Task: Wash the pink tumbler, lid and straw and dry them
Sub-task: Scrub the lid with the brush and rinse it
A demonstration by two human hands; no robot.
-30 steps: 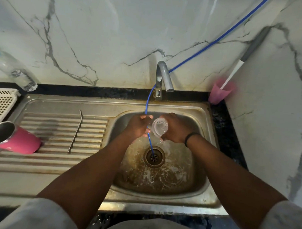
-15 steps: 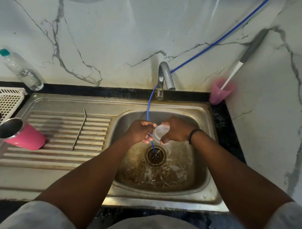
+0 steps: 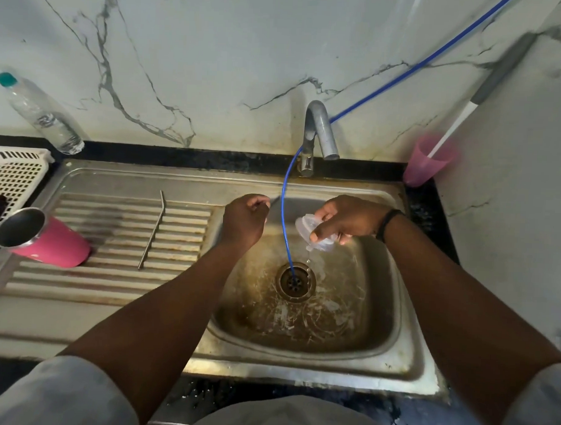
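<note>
1. A white basket [image 3: 15, 174] sits at the far left; a clear bottle [image 3: 38, 111] leans on the wall behind it.
2. The pink tumbler [image 3: 46, 240] lies on its side on the sink [image 3: 110, 317] drainboard, mouth facing left.
3. The metal straw [image 3: 152, 228] lies on the drainboard ridges, apart from the tumbler.
4. The left hand [image 3: 245, 222] is curled into a loose fist, holding nothing visible, above the basin's left edge.
5. A blue tube [image 3: 285, 212] runs down past the tap [image 3: 317, 131] into the drain [image 3: 294, 281].
6. The right hand [image 3: 345, 221] pinches the clear lid [image 3: 307, 227] over the basin, water dripping from it.
7. A pink cup [image 3: 429, 162] stands in the corner.
</note>
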